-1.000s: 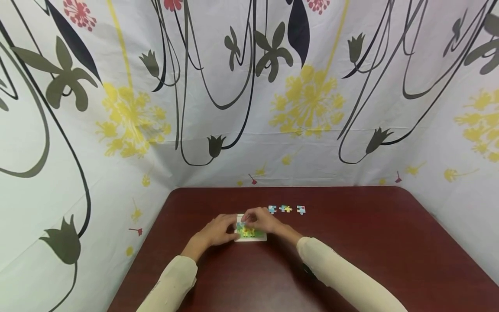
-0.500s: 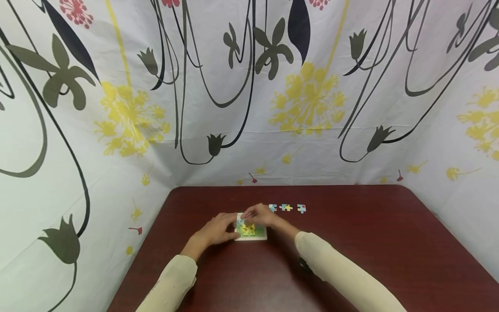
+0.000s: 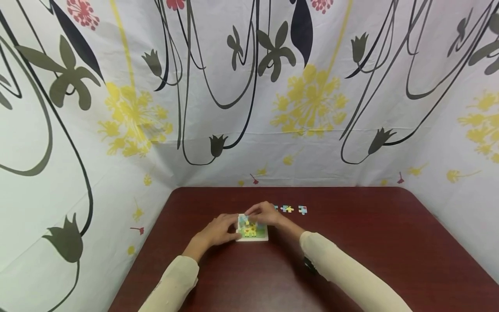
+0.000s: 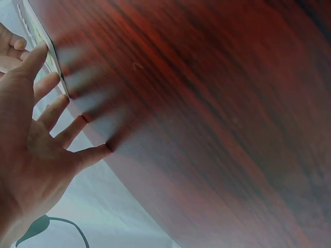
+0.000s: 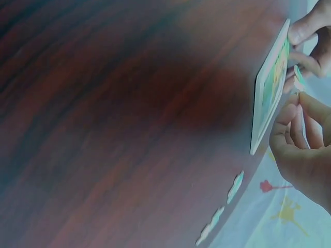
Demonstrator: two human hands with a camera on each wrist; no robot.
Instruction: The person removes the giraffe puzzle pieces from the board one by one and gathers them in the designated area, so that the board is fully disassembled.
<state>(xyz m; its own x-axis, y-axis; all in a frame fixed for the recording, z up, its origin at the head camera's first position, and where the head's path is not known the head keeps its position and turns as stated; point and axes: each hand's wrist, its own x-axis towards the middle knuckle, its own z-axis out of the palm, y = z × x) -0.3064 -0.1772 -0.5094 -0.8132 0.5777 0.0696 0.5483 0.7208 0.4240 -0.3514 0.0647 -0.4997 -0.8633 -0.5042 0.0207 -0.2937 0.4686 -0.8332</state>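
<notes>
A small picture puzzle in a white frame [image 3: 262, 239] lies on the table, showing yellow figures on green. My left hand [image 3: 215, 230] is at its left side, thumb on the near corner. In the left wrist view its fingers [image 4: 69, 135] are spread and fairly straight, tips down along the board's side. Over the puzzle's upper part, my right hand [image 3: 266, 214] pinches a jigsaw piece [image 5: 298, 79] between thumb and forefinger. The right wrist view has that piece raised off the board, tilted. Which slot lies beneath it is hidden.
Loose jigsaw pieces lie behind and right of the board: one in the middle [image 3: 287, 209], one at the right [image 3: 302, 209], and one partly covered by my right hand [image 3: 276, 207]. The dark red table [image 3: 351, 234] meets a flower-patterned cloth [image 3: 312, 164] at its far edge.
My right hand has shifted slightly right and away with the jigsaw piece, now covering more of the nearest loose piece. My left hand has stayed at the board's left side.
</notes>
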